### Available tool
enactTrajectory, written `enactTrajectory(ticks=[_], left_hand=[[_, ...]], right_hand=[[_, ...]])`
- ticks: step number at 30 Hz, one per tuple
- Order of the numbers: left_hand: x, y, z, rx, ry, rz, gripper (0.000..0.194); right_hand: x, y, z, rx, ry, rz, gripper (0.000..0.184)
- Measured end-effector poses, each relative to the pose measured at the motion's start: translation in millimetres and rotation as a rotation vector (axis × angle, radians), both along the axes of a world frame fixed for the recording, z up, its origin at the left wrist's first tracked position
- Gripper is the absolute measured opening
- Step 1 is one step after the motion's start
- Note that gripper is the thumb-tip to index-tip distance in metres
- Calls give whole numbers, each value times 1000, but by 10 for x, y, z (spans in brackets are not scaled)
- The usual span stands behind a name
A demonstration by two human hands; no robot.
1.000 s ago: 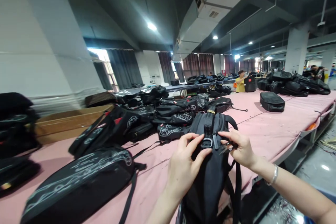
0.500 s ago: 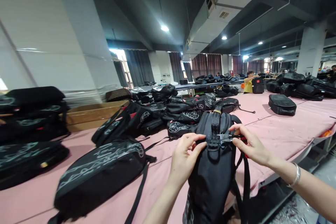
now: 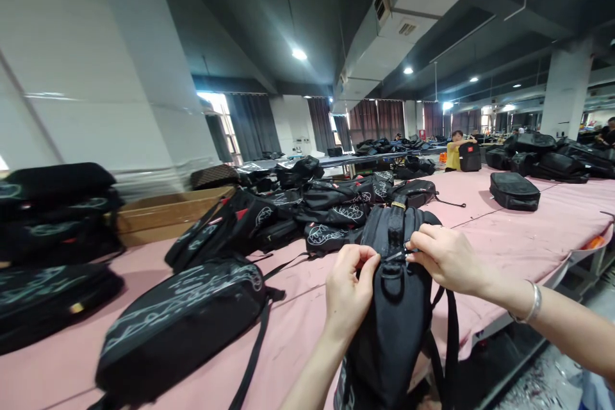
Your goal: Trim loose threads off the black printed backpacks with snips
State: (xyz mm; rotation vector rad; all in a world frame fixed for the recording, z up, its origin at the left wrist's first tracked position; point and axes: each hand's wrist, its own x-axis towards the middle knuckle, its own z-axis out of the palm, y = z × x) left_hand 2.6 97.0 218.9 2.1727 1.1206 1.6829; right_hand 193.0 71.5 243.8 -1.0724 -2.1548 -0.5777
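A black backpack (image 3: 391, 327) stands before me at the table's edge, its top towards me. Across the top runs a webbing carry handle (image 3: 396, 230), with a dark ring-shaped buckle (image 3: 394, 283) below its near end. My left hand (image 3: 350, 278) is closed in a pinch at the left side of the handle's base; what lies between the fingertips is too small to make out. My right hand (image 3: 444, 257) is closed around small thread snips (image 3: 396, 256), mostly hidden by the fingers. Their silvery blades lie across the handle's base, pointing at my left fingertips.
Another black bag with white line print (image 3: 182, 327) lies on the pink-covered table (image 3: 298, 320) to the left. More bags are piled behind it, beside a cardboard box (image 3: 168, 214). Further right lies a black bag (image 3: 515, 191). A person in yellow (image 3: 453, 155) handles a backpack.
The right hand swung the snips from beside the zip to the handle's base, then moved left, closer to the left hand. The buckle flipped down towards me. The view turned left.
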Motion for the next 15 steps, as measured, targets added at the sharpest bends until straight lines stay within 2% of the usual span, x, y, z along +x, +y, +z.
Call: enactTrajectory(ticks=[6,11,15], left_hand=[[8,14,-23,-27,-18,6,14],[39,-18,-16,-14,-33,-31,15],[15,-67,-34,-101,-210,-90,16]], right_hand=[[44,17,52,-50,38,85,8],[15,21,61,-49,34,62,7],[34,24,-10,-67,105,109,10]])
